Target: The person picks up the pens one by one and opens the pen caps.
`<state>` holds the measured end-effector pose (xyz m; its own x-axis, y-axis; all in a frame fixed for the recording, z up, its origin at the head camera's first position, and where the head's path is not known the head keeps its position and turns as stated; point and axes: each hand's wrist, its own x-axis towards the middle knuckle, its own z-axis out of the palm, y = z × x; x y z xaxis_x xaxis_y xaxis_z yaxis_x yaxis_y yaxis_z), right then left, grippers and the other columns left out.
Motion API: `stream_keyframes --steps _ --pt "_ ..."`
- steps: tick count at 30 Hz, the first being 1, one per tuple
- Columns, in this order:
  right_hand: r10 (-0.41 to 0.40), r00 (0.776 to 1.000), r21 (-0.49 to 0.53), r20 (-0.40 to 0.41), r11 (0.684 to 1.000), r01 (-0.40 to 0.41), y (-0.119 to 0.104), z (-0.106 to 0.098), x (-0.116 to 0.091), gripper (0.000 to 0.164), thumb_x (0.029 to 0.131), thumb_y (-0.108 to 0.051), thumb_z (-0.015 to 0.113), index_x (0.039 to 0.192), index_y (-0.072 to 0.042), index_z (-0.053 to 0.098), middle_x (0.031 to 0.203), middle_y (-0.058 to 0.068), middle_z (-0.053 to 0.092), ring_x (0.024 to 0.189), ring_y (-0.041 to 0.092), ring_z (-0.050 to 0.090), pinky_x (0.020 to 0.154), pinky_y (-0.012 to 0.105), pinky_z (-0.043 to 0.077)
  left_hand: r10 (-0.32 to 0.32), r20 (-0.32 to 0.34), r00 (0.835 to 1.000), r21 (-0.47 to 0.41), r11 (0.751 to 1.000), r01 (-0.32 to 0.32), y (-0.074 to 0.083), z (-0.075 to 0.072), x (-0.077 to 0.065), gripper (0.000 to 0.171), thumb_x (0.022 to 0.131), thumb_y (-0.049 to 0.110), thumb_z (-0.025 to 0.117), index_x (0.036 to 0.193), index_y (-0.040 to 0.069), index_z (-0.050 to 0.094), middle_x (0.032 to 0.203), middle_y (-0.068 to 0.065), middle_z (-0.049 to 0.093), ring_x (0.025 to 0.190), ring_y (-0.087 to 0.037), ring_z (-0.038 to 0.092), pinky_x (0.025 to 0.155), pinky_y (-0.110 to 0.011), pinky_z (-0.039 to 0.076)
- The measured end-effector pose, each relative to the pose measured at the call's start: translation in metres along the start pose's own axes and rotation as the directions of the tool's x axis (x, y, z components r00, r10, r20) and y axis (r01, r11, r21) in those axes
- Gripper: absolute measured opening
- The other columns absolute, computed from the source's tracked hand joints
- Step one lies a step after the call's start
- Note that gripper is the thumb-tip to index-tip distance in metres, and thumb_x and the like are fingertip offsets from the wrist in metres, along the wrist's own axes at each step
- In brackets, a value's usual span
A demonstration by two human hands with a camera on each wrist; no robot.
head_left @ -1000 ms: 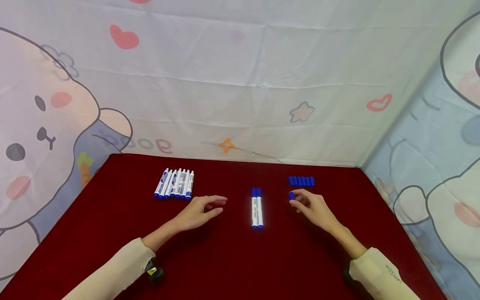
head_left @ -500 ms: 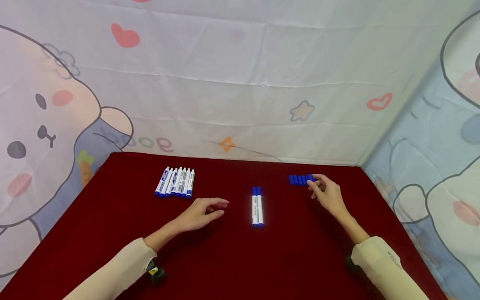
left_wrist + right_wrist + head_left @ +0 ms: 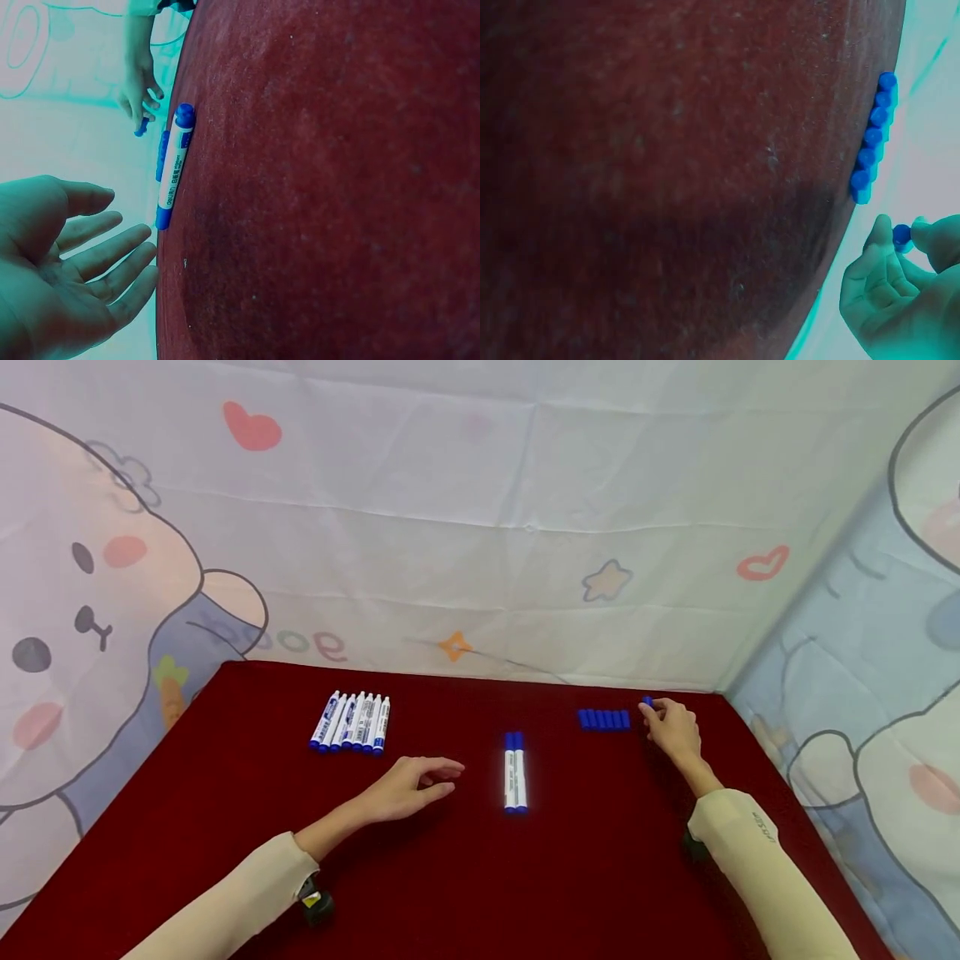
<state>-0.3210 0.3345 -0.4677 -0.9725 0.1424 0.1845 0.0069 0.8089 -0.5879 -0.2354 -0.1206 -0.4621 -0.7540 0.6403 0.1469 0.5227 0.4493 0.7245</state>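
Note:
Between thumb and fingers, my right hand [image 3: 673, 729] pinches a blue marker cap [image 3: 902, 235], held just to the right of a row of several blue caps [image 3: 604, 720] on the table. My left hand [image 3: 408, 787] hovers over the cloth with relaxed fingers and holds nothing. Two white markers with blue caps [image 3: 515, 777] lie side by side a short way right of the left fingertips. In the left wrist view, one white marker [image 3: 175, 166] shows beyond the fingers of that hand.
Several uncapped white markers [image 3: 351, 723] lie in a row at the back left. A dark red cloth [image 3: 480, 877] covers the table. Behind it hangs a printed curtain [image 3: 420, 527], close to the table's back edge.
My right hand has moved right and back with the blue cap, past the row of caps to its right end. The left hand has barely shifted.

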Motion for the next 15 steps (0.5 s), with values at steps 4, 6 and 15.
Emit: stream_keyframes --steps 4,6,15 --pt "0.045 0.996 -0.009 0.083 0.999 -0.044 0.003 0.005 0.004 0.052 0.107 -0.03 0.054 0.135 0.014 0.055 0.098 0.024 0.075 0.059 0.011 0.066 0.066 0.037 0.056 0.008 0.009 1.0 0.013 1.0 -0.008 0.002 0.001 0.0 0.036 0.103 0.011 0.058 0.135 -0.005 0.061 0.132 -0.021 0.068 0.12 -0.034 0.066 0.096 -0.046 0.056" --pt "0.061 0.989 -0.039 0.138 0.998 -0.056 0.005 0.007 0.005 0.052 0.107 -0.03 0.054 0.135 0.015 0.055 0.098 0.023 0.076 0.06 0.011 0.067 0.065 0.035 0.055 0.007 0.008 1.0 0.006 1.0 -0.007 0.003 0.001 0.0 0.036 0.103 0.011 0.058 0.136 -0.005 0.06 0.132 -0.022 0.068 0.121 -0.034 0.066 0.097 -0.047 0.056" --pt "0.126 0.96 -0.117 0.252 0.988 -0.099 0.006 0.011 0.012 0.053 0.108 -0.032 0.052 0.134 0.014 0.056 0.098 0.021 0.077 0.062 0.009 0.067 0.063 0.035 0.055 0.009 -0.006 1.0 0.002 1.0 -0.009 0.001 0.001 0.001 0.036 0.103 0.01 0.058 0.136 -0.005 0.06 0.13 -0.022 0.069 0.119 -0.035 0.067 0.095 -0.046 0.057"
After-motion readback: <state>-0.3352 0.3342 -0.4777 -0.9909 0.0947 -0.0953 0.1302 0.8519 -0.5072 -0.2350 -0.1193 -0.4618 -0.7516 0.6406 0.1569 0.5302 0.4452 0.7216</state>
